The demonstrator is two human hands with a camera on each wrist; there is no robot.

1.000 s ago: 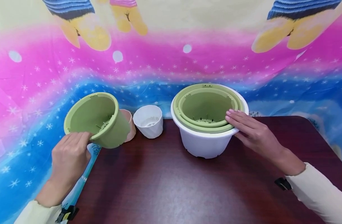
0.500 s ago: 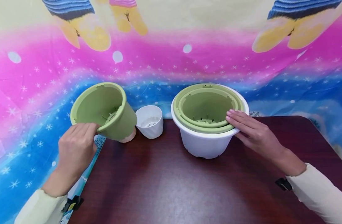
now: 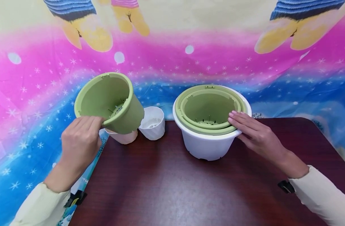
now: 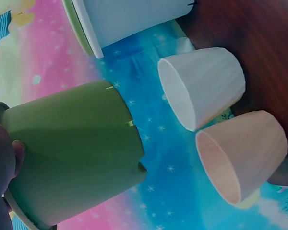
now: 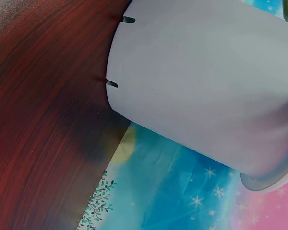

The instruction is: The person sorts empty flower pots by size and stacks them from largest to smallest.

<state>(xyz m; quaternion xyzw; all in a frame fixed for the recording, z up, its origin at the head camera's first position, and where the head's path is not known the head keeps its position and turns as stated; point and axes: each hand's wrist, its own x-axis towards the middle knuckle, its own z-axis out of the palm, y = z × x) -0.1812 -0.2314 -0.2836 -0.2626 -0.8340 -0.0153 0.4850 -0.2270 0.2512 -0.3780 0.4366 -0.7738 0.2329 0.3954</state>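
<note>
My left hand (image 3: 80, 142) grips the near rim of a green flower pot (image 3: 132, 115). Tilted, this pot hangs in the air at the left, its mouth facing me. Its slotted base shows in the left wrist view. To the right stands a large white flower pot (image 3: 208, 147) with two green flower pots (image 3: 209, 102) nested inside. My right hand (image 3: 258, 135) holds the right side of this stack, fingers over the rims and thumb below the white rim, partly hidden. In the right wrist view the white pot's wall (image 5: 197, 81) fills much of the frame.
A small pink pot (image 3: 123, 138) stands at the table's back left, partly covered by the raised green pot. Beside it is a small white pot (image 3: 152, 125) with a perforated bottom. Behind the dark wooden table (image 3: 172, 188) hangs a printed cloth (image 3: 161, 62).
My left hand has raised the green pot and shifted it to the right, uncovering more of the small pink pot's front. The right hand and the nested pots have stayed put.
</note>
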